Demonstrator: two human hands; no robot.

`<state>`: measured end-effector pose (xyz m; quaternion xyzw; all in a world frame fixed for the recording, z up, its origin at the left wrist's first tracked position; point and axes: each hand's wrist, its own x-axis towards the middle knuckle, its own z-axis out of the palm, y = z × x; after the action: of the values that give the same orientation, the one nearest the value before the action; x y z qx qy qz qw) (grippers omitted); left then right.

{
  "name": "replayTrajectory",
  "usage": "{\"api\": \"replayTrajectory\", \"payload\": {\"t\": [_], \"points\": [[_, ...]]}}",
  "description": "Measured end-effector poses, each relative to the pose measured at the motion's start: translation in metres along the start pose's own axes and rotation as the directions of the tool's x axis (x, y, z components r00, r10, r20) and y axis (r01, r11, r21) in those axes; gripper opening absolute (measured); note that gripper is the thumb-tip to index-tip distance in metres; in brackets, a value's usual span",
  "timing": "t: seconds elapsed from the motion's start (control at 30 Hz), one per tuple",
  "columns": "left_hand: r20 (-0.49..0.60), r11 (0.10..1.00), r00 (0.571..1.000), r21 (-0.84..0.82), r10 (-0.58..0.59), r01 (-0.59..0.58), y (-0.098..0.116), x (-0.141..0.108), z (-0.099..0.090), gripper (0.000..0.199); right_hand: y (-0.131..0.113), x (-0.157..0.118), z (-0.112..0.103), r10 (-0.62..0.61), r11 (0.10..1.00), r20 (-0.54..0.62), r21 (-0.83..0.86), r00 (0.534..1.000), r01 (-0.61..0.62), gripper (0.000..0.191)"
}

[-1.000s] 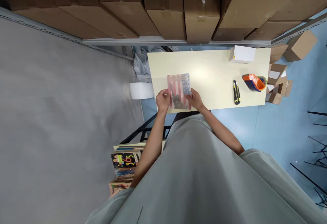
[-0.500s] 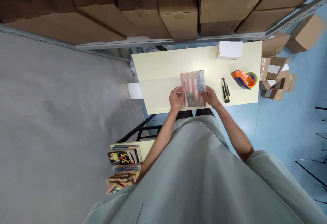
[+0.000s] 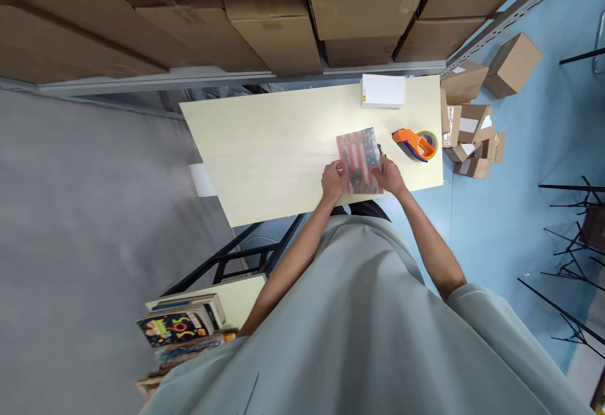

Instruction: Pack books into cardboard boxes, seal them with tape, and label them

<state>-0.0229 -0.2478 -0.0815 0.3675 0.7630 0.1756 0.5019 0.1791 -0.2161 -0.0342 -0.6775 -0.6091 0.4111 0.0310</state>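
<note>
A book (image 3: 358,156) with a red-striped, blue-starred flag cover is held over the front edge of the pale yellow table (image 3: 265,150). My left hand (image 3: 334,181) grips its left edge, fingers closed. At its lower right side my right hand (image 3: 389,176) is closed on it, thumb on the cover. Behind the book and right hand, only a small part of the black and yellow cutter (image 3: 380,149) shows. An orange and blue tape dispenser (image 3: 410,143) lies to the right, touching a yellowish tape roll (image 3: 428,142).
A white box (image 3: 383,91) stands at the table's back edge. Cardboard boxes (image 3: 274,30) fill a shelf above; more boxes (image 3: 472,122) are on the floor at right. Stacked books (image 3: 182,323) sit on a lower surface at left, near black metal legs (image 3: 246,254).
The view has shifted right, so table and shelf appear further left. The book and both hands stay near the picture's middle and now cover most of the cutter. Both hands still hold the book.
</note>
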Motion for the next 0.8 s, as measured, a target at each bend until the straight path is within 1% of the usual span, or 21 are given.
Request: {"api": "replayTrajectory", "payload": {"t": [0.07, 0.13, 0.2, 0.27, 0.37, 0.43, 0.5, 0.6, 0.67, 0.73, 0.8], "points": [[-0.001, 1.0, 1.0, -0.021, 0.001, -0.001, -0.004, 0.003, 0.004, 0.036, -0.011, -0.003, 0.001, 0.06, 0.992, 0.028, -0.112, 0.998, -0.057, 0.017], [-0.001, 0.996, 1.0, -0.085, 0.019, -0.019, -0.01, 0.005, 0.005, 0.039, -0.027, -0.01, 0.003, 0.072, 0.979, 0.043, -0.192, 0.996, -0.062, 0.025], [0.025, 0.986, 0.998, -0.154, 0.063, -0.059, -0.017, 0.005, 0.003, 0.039, -0.046, -0.019, 0.007, 0.016, 0.971, 0.056, -0.24, 0.998, -0.002, 0.032], [0.039, 0.98, 0.994, -0.18, 0.099, -0.09, -0.023, 0.001, -0.003, 0.039, -0.066, -0.028, 0.014, -0.053, 0.962, 0.077, -0.263, 0.996, 0.072, 0.041], [-0.003, 0.968, 0.992, -0.218, 0.128, -0.126, -0.029, -0.013, -0.021, 0.041, -0.093, -0.037, 0.032, -0.112, 0.955, 0.114, -0.261, 0.987, 0.139, 0.052], [-0.043, 0.947, 0.986, -0.275, 0.162, -0.168, -0.032, -0.024, -0.038, 0.035, -0.106, -0.039, 0.047, -0.15, 0.958, 0.127, -0.225, 0.981, 0.175, 0.058], [-0.097, 0.939, 0.983, -0.295, 0.154, -0.176, -0.036, -0.035, -0.057, 0.032, -0.114, -0.037, 0.062, -0.207, 0.959, 0.145, -0.165, 0.967, 0.23, 0.061], [-0.184, 0.954, 0.98, -0.273, 0.073, -0.122, -0.043, -0.04, -0.079, 0.036, -0.114, -0.028, 0.08, -0.287, 0.95, 0.216, -0.06, 0.933, 0.306, 0.058], [-0.192, 0.959, 0.98, -0.265, 0.05, -0.1, -0.052, -0.036, -0.088, 0.033, -0.105, -0.017, 0.086, -0.284, 0.955, 0.239, -0.011, 0.928, 0.295, 0.054], [-0.169, 0.964, 0.984, -0.252, 0.047, -0.089, -0.061, -0.026, -0.093, 0.029, -0.091, -0.004, 0.088, -0.215, 0.976, 0.211, 0.003, 0.953, 0.22, 0.051], [-0.171, 0.968, 0.985, -0.241, 0.026, -0.068, -0.071, -0.015, -0.094, 0.025, -0.075, 0.007, 0.087, -0.103, 0.995, 0.175, 0.007, 0.979, 0.104, 0.049]]}}
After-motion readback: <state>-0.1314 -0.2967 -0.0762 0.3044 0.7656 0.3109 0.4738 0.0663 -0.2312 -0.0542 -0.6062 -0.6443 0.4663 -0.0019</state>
